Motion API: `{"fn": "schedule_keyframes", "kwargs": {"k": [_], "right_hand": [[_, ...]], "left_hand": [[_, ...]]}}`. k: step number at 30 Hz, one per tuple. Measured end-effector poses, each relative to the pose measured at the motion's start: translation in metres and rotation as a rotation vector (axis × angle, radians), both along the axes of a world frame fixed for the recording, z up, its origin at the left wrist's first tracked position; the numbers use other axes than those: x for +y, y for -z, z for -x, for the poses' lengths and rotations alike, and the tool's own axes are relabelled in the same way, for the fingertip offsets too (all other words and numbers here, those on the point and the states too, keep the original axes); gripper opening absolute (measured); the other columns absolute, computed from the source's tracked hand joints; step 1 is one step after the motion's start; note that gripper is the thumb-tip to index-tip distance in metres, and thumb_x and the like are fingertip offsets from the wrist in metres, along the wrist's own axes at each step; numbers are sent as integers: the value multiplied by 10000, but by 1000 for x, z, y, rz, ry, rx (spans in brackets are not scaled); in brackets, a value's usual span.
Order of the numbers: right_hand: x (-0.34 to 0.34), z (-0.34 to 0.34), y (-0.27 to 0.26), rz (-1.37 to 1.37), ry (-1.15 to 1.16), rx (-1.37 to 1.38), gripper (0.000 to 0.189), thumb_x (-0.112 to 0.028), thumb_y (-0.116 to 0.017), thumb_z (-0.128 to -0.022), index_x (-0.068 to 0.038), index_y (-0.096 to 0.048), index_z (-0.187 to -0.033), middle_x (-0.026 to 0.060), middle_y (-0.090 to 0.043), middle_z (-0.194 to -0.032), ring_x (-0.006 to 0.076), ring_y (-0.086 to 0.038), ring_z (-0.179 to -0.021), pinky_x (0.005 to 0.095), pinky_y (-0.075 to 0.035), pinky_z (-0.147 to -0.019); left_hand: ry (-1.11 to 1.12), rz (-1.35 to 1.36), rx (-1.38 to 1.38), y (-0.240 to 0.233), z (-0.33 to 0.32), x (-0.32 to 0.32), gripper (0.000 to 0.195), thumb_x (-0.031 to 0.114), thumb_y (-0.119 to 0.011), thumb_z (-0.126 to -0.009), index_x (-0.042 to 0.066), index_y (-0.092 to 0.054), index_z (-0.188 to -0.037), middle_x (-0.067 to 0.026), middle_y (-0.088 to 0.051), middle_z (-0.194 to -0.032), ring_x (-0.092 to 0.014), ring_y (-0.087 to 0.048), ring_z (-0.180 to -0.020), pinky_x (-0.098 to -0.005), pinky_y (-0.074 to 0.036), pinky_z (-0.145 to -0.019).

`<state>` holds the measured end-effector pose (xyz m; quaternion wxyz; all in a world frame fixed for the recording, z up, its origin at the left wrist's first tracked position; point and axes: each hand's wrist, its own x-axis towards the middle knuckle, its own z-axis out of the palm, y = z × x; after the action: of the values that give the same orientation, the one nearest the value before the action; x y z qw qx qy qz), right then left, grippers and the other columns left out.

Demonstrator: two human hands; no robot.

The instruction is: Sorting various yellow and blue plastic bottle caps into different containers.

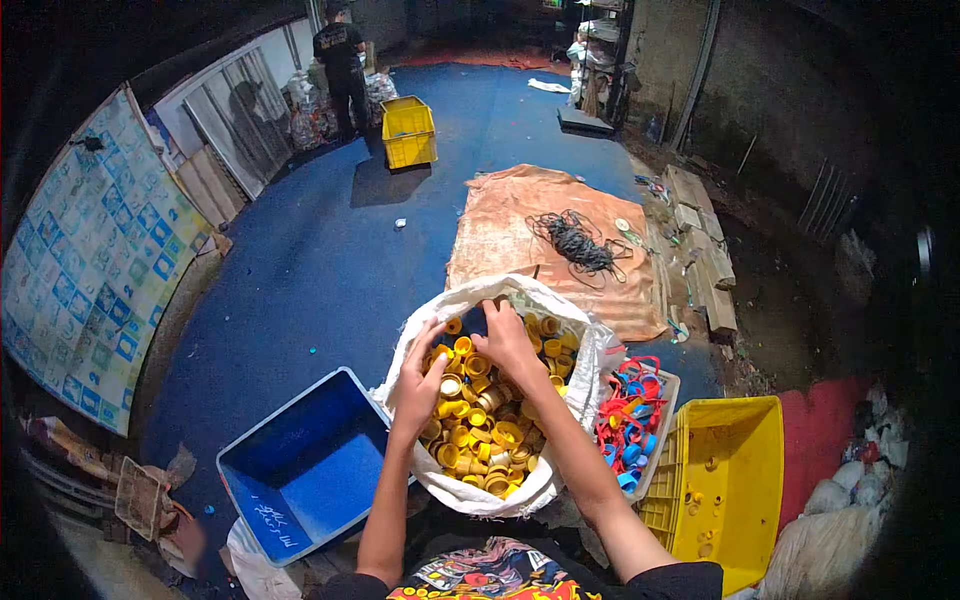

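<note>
A white woven sack [508, 504] stands before me with its mouth folded wide, filled with yellow plastic bottle caps [480, 435]. My left hand [420, 382] is at the sack's left inner side, fingers apart, against the caps and near the rim. Toward the far side of the sack, my right hand [506, 337] reaches in with bent fingers. Beside its fingers is a dark blue patch [473, 321] among the caps; what it is stays unclear. I cannot tell whether the right fingers hold anything.
Left of the sack sits a blue crate [300, 457]. At right are a pale crate of red and blue plastic caps and rings [634, 420] and a yellow crate [731, 480] with a few caps. Beyond lie an orange tarp [502, 225] and tangled black cord [577, 240]. A person [341, 67] stands far off.
</note>
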<state>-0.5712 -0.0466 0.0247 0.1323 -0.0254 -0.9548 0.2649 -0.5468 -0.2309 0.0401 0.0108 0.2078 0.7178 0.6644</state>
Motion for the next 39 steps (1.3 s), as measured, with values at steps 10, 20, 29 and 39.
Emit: {"fn": "schedule_keyframes", "kwargs": {"k": [10, 20, 29, 39], "right_hand": [[17, -59, 7, 661, -29, 243, 490, -196, -754, -782, 24, -586, -1185, 162, -578, -1120, 259, -627, -908, 346, -526, -818], [-28, -154, -28, 2456, -370, 14, 570, -229, -426, -927, -13, -345, -1447, 282, -400, -1443, 415, -547, -1195, 455, -453, -1049], [-37, -172, -49, 2361, -347, 2, 573, -275, -528, -916, -77, -382, -1434, 269, -440, -1401, 363, -568, -1182, 473, -460, -1025], [-26, -172, -71, 500, -361, 162, 684, -218, -800, -700, -88, -513, -1307, 99, -583, -1238, 230, -522, -1155, 357, -326, -1003]], "left_hand": [[-36, -326, -274, -2, -57, 0, 282, 2, -470, -935, -22, -537, -1208, -151, -651, -1141, -216, -626, -1054, -343, -453, -1000], [-25, -366, -311, 9, -101, -1, 242, 2, -476, -944, -10, -547, -1175, -133, -655, -1056, -206, -630, -997, -343, -469, -965], [101, -236, -381, 11, -121, -9, 254, 38, -474, -964, -15, -536, -1205, -130, -650, -1071, -212, -640, -978, -346, -479, -943], [433, -764, -650, 18, -121, -15, 845, 691, -408, -904, 97, -234, -1478, -127, -449, -1395, -266, -544, -1215, -403, -451, -1024]]}}
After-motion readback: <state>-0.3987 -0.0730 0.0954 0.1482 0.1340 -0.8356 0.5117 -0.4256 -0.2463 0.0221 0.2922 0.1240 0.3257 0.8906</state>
